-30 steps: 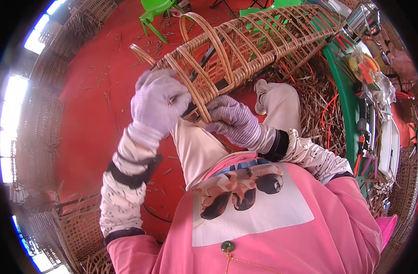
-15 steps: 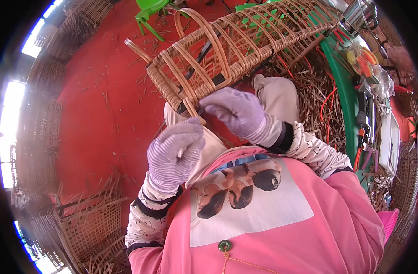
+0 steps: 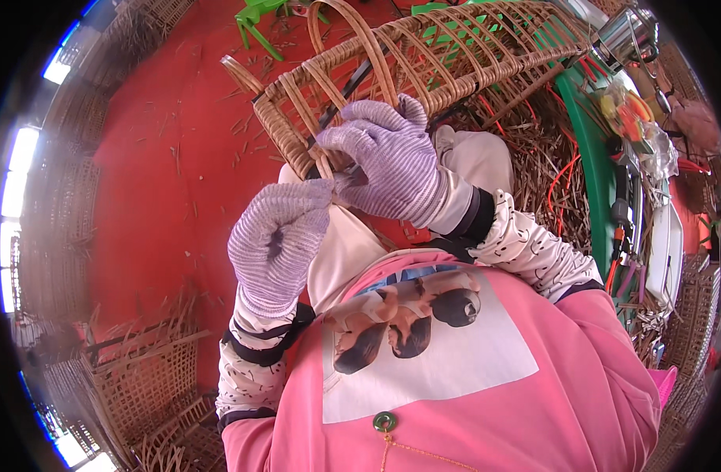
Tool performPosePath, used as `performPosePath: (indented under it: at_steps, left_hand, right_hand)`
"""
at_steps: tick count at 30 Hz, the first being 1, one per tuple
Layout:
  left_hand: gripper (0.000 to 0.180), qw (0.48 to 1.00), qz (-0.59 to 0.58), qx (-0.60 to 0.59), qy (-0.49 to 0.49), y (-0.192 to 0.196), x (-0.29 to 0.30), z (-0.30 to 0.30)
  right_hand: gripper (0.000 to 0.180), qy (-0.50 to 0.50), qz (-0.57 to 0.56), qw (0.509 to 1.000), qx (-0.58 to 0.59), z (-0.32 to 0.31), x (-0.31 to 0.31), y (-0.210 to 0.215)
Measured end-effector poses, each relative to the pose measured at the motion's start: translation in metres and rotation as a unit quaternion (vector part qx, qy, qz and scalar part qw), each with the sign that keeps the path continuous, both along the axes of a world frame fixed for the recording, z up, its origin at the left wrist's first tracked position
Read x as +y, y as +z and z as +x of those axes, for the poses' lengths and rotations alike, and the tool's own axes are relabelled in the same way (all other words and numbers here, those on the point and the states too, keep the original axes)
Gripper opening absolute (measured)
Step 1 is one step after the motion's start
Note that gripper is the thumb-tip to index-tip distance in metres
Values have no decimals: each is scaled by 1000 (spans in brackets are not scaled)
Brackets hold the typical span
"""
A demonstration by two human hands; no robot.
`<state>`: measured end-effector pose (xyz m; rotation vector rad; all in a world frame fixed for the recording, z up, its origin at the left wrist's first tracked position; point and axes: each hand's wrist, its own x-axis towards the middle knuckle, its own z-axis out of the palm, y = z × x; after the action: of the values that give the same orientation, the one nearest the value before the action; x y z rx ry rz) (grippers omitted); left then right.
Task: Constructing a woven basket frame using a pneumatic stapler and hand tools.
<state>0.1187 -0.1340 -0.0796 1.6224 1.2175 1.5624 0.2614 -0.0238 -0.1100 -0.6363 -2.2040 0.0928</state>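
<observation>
A long brown wicker frame (image 3: 443, 90) of woven strips stands slanting up and away to the right, its near end between my knees. My left hand (image 3: 278, 244), in a striped lilac glove, is closed with its fingertips pinching the end of a pale wicker strip (image 3: 324, 166) at the frame's near corner. My right hand (image 3: 404, 169), gloved alike, rests close against that corner with fingers curved and thumb apart; no thing shows in the gap. Two loops of strip (image 3: 367, 39) arch up from the frame, and a cut strip end (image 3: 238, 72) sticks out at its left.
Red floor (image 3: 164, 173) with scattered scraps lies to the left. Cut strips (image 3: 537, 157) heap beneath the frame. A green table (image 3: 593, 141) on the right bears tools, a metal pot (image 3: 624, 39) and a white tray (image 3: 666, 252). Wicker baskets (image 3: 148, 377) stand at lower left; a green stool (image 3: 254, 23) is beyond.
My right hand has lifted and its thumb and fingers have spread. My left hand has moved slightly up and left, its fingertips now closed on the strip end. The frame has shifted a little.
</observation>
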Motion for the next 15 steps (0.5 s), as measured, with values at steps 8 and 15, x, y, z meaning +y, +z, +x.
performPosePath:
  at_steps: [8,15]
  left_hand:
    - [11,986,22,162,-40,2,2,11]
    - [15,915,115,386,10,-41,5,10]
  right_hand:
    - [36,47,17,998,-22,5,13,-3]
    - [38,89,28,977,-193,8,19,23]
